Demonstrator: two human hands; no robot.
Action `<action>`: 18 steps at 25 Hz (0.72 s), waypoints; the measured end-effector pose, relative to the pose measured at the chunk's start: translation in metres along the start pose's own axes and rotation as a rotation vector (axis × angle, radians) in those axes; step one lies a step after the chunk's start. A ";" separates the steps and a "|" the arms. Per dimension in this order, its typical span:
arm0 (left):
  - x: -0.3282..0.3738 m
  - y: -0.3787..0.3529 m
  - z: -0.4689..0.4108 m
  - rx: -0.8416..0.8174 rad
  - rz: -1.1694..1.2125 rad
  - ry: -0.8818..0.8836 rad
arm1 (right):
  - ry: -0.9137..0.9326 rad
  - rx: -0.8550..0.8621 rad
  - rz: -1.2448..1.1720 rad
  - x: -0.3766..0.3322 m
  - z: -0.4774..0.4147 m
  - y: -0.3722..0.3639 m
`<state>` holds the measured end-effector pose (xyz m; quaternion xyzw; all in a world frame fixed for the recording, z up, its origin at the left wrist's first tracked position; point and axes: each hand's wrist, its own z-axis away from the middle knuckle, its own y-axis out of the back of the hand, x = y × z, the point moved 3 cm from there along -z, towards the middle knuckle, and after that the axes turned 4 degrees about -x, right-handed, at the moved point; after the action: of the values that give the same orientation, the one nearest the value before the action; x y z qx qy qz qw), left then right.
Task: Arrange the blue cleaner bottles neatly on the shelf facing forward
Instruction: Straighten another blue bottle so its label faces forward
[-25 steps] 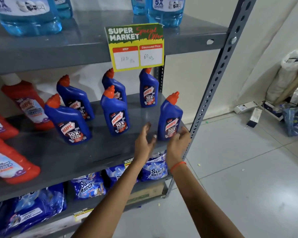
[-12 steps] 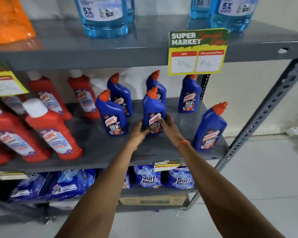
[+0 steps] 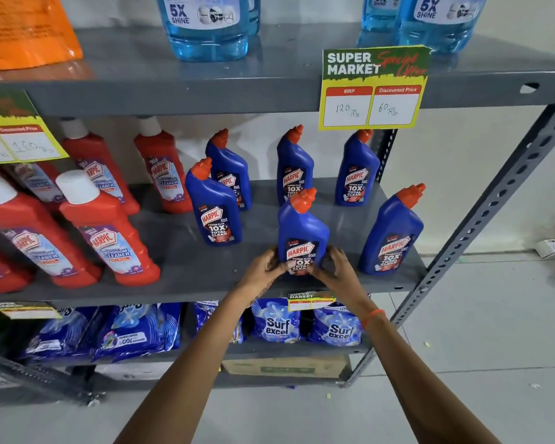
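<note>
Both hands cupped round base of middle front blue bottle (image 3: pixel 302 233): left hand (image 3: pixel 263 272) and right hand (image 3: pixel 337 270) level, fingers closed on opposite sides, bottle upright near front edge of shelf (image 3: pixel 189 280), label forward, between two front-row neighbours.

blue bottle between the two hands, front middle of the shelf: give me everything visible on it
The held blue bottle looks like glossy blue plastic with an angled orange-red cap leaning right. Its dark front label reads HARPIC, 10X TOTAL CLEAN, and faces the camera. It stands roughly upright at the front of the grey metal shelf, midway between two other front-row blue bottles, touching neither. The left hand and right hand clasp its lower sides, fingers partly covering the label's bottom, so its base is hidden.
</note>
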<state>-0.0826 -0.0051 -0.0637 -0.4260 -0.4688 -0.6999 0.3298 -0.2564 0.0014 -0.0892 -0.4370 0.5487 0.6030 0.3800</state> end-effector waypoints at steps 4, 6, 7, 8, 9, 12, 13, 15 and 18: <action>0.009 -0.001 0.011 0.005 0.002 0.016 | -0.011 -0.012 -0.040 0.000 0.005 -0.004; 0.012 -0.001 0.013 -0.002 0.007 0.017 | -0.029 -0.014 -0.028 0.000 0.003 -0.003; 0.011 -0.001 0.013 -0.006 0.014 0.018 | -0.039 -0.018 -0.023 0.000 0.004 -0.003; 0.010 -0.002 0.014 -0.007 0.023 0.015 | -0.035 -0.013 -0.035 0.000 0.005 -0.003; 0.010 -0.002 0.015 -0.005 0.037 0.009 | -0.028 0.031 -0.070 -0.005 0.009 -0.004; 0.020 0.002 0.020 0.074 0.080 -0.058 | 0.154 0.446 -0.299 -0.044 0.028 -0.002; 0.033 0.005 0.024 0.137 0.095 -0.112 | 0.252 0.591 -0.327 -0.070 0.033 -0.001; 0.060 0.016 0.032 0.311 0.120 -0.230 | 0.432 0.740 -0.285 -0.120 0.035 -0.006; 0.078 0.046 0.037 0.562 0.134 -0.405 | 0.584 0.714 -0.186 -0.170 0.023 -0.030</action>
<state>-0.0653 0.0091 0.0309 -0.4787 -0.6700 -0.4218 0.3796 -0.1748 0.0307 0.0623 -0.4776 0.7641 0.1919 0.3888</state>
